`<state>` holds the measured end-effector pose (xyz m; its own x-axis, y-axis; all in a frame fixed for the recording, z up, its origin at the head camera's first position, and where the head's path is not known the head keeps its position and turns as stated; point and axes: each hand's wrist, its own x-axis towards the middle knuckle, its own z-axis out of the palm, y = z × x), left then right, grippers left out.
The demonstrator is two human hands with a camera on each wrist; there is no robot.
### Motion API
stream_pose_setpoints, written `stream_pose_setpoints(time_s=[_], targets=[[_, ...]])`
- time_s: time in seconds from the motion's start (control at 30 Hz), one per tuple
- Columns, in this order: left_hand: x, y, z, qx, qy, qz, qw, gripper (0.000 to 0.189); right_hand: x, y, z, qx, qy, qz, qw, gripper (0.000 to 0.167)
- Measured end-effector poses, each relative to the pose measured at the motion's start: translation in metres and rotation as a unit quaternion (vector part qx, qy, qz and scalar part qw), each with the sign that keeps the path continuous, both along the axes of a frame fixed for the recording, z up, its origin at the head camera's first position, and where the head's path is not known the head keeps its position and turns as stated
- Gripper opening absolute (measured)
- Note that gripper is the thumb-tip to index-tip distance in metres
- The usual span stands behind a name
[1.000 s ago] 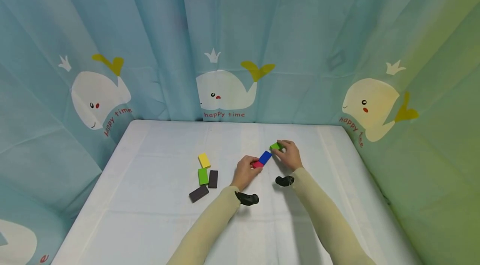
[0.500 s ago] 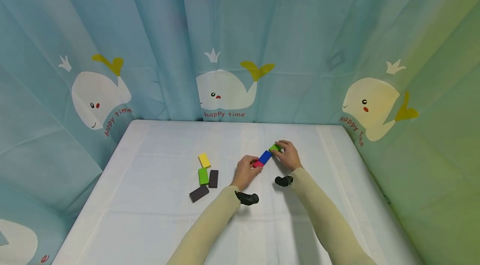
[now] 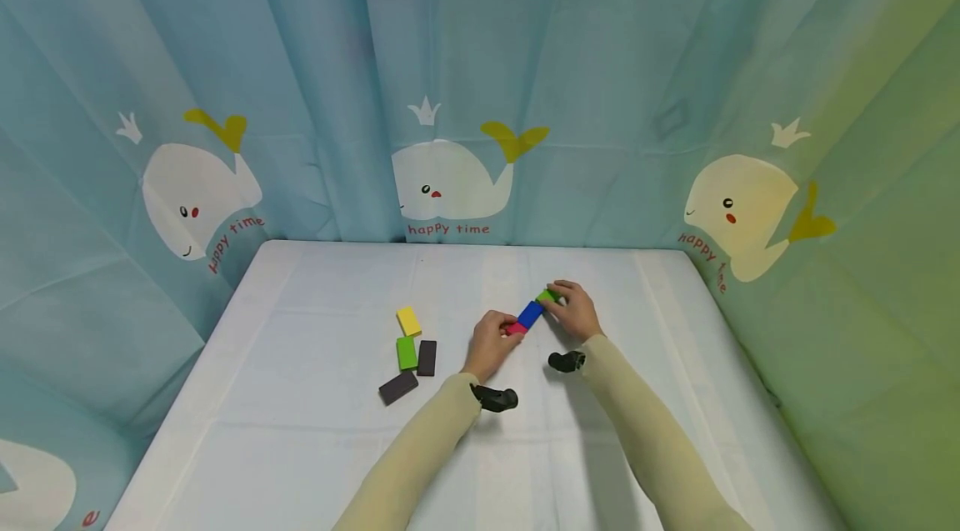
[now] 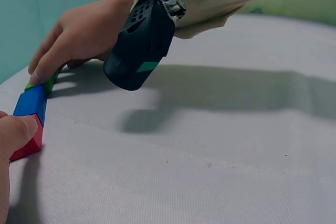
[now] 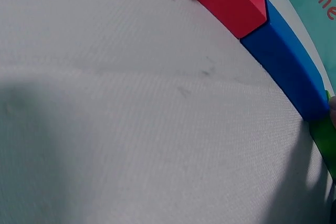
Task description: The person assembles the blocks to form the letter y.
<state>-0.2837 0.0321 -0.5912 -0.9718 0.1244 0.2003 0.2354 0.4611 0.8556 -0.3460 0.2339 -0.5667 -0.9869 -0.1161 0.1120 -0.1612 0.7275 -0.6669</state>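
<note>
My left hand pinches a red block between thumb and fingers on the white table. End to end with it lies a blue block, which neither hand grips. At the blue block's far end, my right hand pinches a green block between its thumb and fingers. In the right wrist view the red block, blue block and green block form one slanting row, touching at their ends. Fingers cover parts of the red and green blocks.
Left of my hands lie a yellow block, a second green block and two dark blocks, one upright in view, one slanted. A whale-print curtain hangs behind the table. Black wrist cameras jut from both sleeves.
My right hand has slid the green block slightly left and toward me, up to the blue block's end. The left hand has stayed in place on the red block.
</note>
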Motion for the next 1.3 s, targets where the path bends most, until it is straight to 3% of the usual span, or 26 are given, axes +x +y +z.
stream_pose_setpoints(time_s=[0.57,0.93,1.3], targets=[[0.0024,0.0013,0.002,0.011,-0.016,0.006,0.9998,0.028,-0.0059,-0.0018,-0.003,0.005,-0.009,0.015,0.9998,0.047],[0.0021,0.0011,0.001,0.019,0.014,0.004,0.9997,0.027,-0.0032,-0.0008,-0.0017,0.006,0.005,0.024,0.9997,0.047],[0.0027,0.0013,0.0027,0.016,0.009,0.006,0.9998,0.026,-0.0033,-0.002,-0.0036,0.007,0.004,0.025,0.9996,0.046]])
